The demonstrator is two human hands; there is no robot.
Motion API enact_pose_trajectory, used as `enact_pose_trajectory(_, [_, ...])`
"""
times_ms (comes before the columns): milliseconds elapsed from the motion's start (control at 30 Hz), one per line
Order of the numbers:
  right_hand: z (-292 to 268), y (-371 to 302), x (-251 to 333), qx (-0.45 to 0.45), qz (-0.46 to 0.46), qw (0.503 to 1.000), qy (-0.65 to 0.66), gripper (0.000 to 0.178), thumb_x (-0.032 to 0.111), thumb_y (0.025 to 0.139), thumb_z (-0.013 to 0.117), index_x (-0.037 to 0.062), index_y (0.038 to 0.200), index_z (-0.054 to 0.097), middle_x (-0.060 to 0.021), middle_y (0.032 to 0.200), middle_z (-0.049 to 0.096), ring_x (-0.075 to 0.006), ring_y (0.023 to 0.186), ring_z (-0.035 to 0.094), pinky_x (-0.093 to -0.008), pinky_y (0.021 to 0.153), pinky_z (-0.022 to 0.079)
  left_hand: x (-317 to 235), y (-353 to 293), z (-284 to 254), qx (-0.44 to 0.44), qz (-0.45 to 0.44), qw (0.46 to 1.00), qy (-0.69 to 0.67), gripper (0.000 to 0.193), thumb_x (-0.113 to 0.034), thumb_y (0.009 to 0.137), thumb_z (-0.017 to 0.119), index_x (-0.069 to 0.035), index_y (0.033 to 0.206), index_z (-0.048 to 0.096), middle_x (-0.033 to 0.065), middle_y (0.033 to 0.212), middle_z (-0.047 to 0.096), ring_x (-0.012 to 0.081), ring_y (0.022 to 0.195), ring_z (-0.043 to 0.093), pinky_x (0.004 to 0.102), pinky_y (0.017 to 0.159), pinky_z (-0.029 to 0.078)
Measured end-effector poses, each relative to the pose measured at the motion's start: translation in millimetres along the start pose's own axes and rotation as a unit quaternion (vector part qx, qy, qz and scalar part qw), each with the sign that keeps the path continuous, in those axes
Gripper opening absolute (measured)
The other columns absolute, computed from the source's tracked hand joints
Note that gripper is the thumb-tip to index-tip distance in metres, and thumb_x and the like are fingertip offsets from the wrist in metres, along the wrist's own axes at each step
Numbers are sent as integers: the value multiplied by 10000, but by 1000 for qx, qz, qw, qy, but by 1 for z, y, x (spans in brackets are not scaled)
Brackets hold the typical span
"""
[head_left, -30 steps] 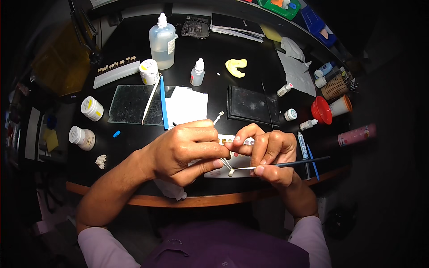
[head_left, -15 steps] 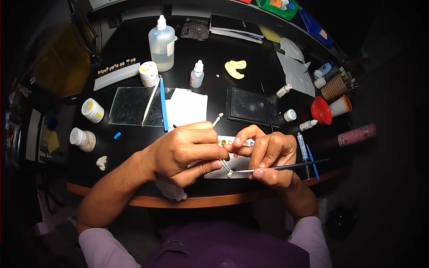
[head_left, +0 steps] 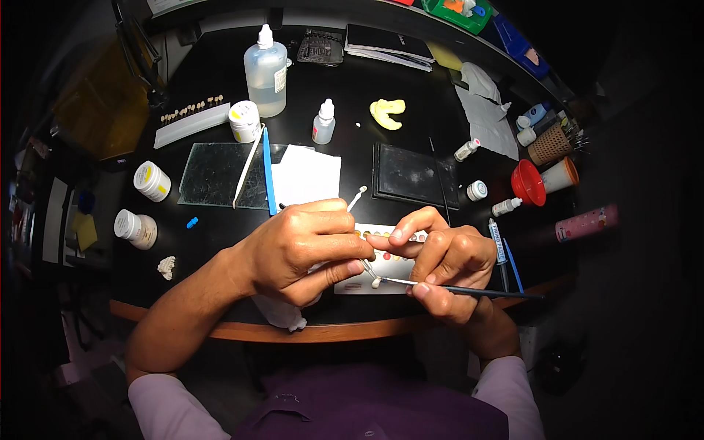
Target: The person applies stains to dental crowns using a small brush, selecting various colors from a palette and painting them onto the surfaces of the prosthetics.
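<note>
A: Left hand [head_left: 315,246]?
B: One, fingers drawn narrow about metal tweezers [head_left: 369,270]; at the tweezer tips, one small off-white dental crown [head_left: 376,283].
A: Right hand [head_left: 451,265]?
B: One, fingers curled, thumb pressed to a fine dark-handled brush [head_left: 469,290]; its tip is right at the crown — whether touching, too small to tell.
A: Beneath the crown?
B: One pale card [head_left: 400,269], coloured dots in rows; partly hidden by both hands.
A: Farther up the black bench?
B: One glass slab [head_left: 209,176], a blue strip [head_left: 268,172] lying across it; one white paper sheet [head_left: 312,180], overlapping the slab; one yellow dental cast [head_left: 381,114], horseshoe-shaped; one large clear bottle [head_left: 265,77], upright, part filled — a white-lidded jar [head_left: 244,122] just beside it.
</note>
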State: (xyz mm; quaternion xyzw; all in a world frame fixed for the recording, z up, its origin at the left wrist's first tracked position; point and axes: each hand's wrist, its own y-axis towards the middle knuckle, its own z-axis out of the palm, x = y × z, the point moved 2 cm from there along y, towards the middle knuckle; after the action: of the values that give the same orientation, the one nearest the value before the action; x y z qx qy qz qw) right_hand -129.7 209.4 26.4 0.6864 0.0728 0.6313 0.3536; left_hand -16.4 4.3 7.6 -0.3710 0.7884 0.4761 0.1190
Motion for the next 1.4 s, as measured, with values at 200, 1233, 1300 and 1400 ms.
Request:
enact_pose_trajectory(200, [-2,0,-2,7,0,1000,10,196,-103,712,665,61,699,558,-91,687,697,-393,1092,711,-570,990,637,0,1,0,2,0,1000,-3,88,-68,905,764,-44,988,753,67,768,575,258,703,566,389,660,462])
enact_pose_trajectory(1233, [-1,-3,0,-9,21,1000,-3,215,-74,716,704,82,699,557,-76,660,699,-364,991,722,-506,952,605,-2,1,-2,18,-12,1000,-22,63,-70,931,748,-35,982,740,79,780,614,270,731,608,398,700,493])
enact_pose_trajectory(1300, [-2,-2,-1,0,24,1000,1,212,-72,722,709,79,704,562,-80,662,701,-365,994,723,-507,959,605,-2,0,-1,19,-12,1000,-21,63,-69,933,744,-33,985,739,79,778,613,270,731,609,399,701,494])
enact_pose_trajectory(1400, [-2,-1,3,-7,27,999,18,206,-72,728,708,78,709,568,-82,671,706,-374,995,721,-509,962,605,0,0,1,18,-11,999,-27,59,-67,939,736,-31,986,738,82,777,614,270,732,610,398,701,493])
